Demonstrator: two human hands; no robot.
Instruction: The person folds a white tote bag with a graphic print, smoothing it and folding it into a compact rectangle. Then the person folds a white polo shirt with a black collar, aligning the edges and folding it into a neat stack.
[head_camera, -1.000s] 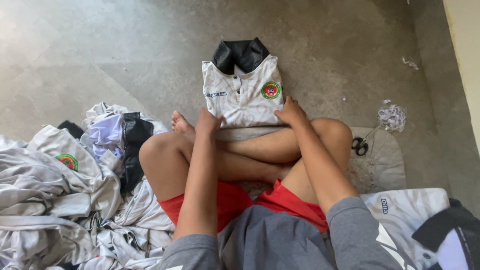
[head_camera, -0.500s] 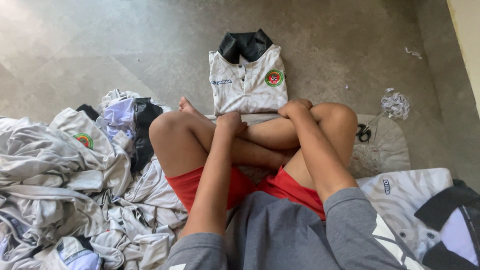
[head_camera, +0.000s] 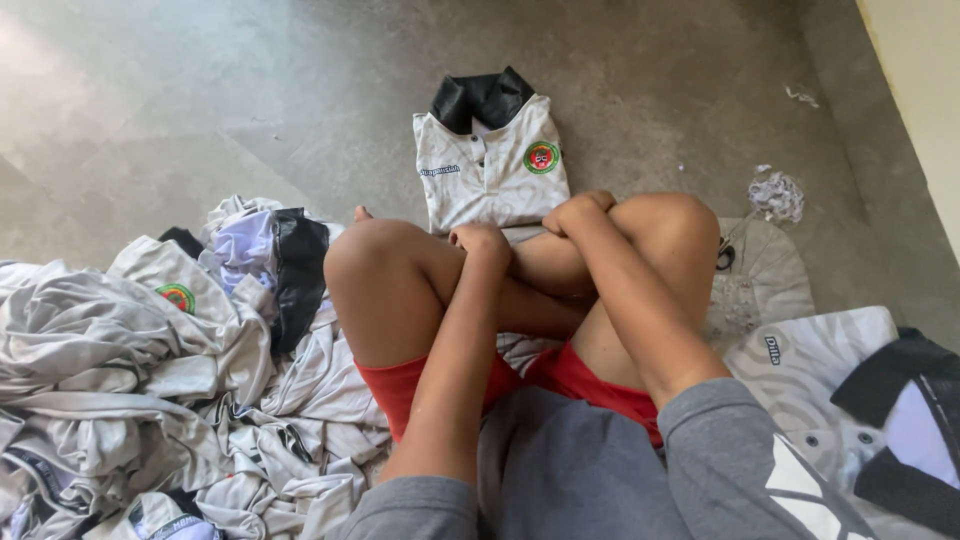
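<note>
I sit cross-legged on a concrete floor. A folded white polo shirt (head_camera: 495, 170) with a black collar and a round red-green badge lies flat just beyond my shins. My left hand (head_camera: 480, 240) rests curled on my crossed shin, holding nothing. My right hand (head_camera: 580, 212) is curled over my right knee, also with nothing in it. Both hands are a short way back from the folded shirt and do not touch it.
A heap of crumpled white shirts (head_camera: 150, 370) with black collars fills the floor at my left. Another shirt (head_camera: 840, 370) lies spread at my right, with black scissors (head_camera: 725, 256) and a wad of thread scraps (head_camera: 778, 195) beyond it. A pale wall (head_camera: 925, 90) runs along the right.
Both hands have left the folded shirt's near edge and drawn back onto my legs. The view has shifted so the shirt sits higher and more of the pile shows.
</note>
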